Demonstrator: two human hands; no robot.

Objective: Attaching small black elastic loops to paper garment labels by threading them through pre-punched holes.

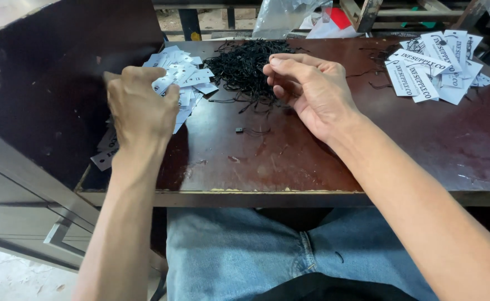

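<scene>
Left hand is closed, fingers curled on a small white paper tag pinched at the edge of the loose white tag pile on the left of the dark wooden table. Right hand is half-curled, fingertips pinched together over the heap of black strings (cannot tell if a string is actually between them). One stray black string lies alone mid-table, apart from the heap. Larger printed white tags are stacked far right. No containers on the table; clear plastic bag behind it, contents unclear. Blue jeans below.
</scene>
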